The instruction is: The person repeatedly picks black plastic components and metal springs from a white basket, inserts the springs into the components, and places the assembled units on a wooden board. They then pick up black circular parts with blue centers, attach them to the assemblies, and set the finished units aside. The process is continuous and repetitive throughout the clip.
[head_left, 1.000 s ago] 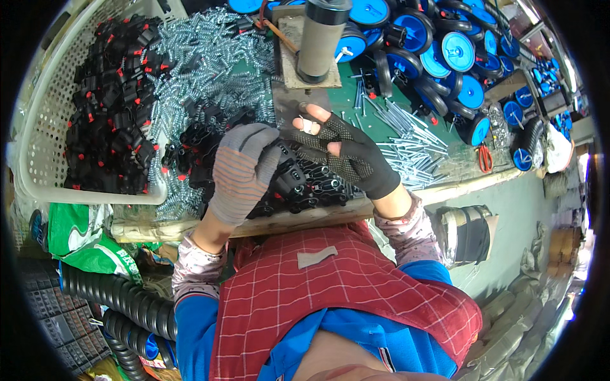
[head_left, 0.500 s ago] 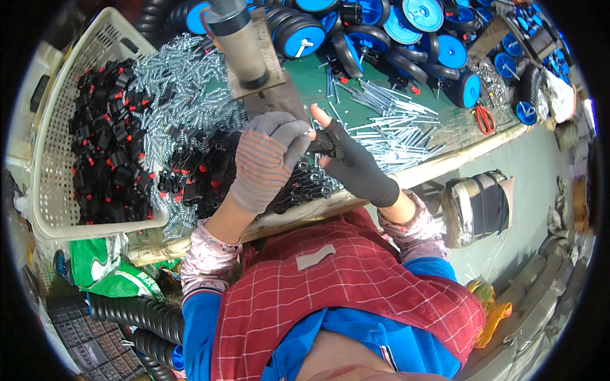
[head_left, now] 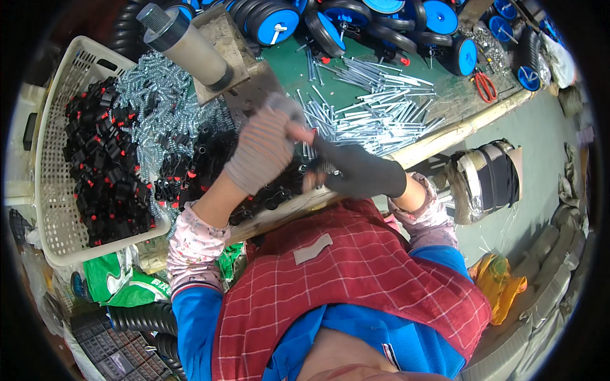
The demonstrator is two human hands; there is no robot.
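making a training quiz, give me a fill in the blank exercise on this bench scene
The left hand wears a glove patterned with ____.
The perforated basket stands nearer the ____ hand.
The wheels have black rims and ____ centres.
The apron is ____ with thin white lines.

Missing words: stripes; left; blue; red.

You have bare bench [head_left: 452, 106] between bolts [head_left: 381, 119] and scissors [head_left: 485, 87].
Ahead of your left hand [head_left: 262, 151], the post [head_left: 198, 58] blocks you; the basket [head_left: 52, 184] walls off your left, wheels [head_left: 272, 23] crowd the back, bolts lie just beyond your right hand [head_left: 361, 171].
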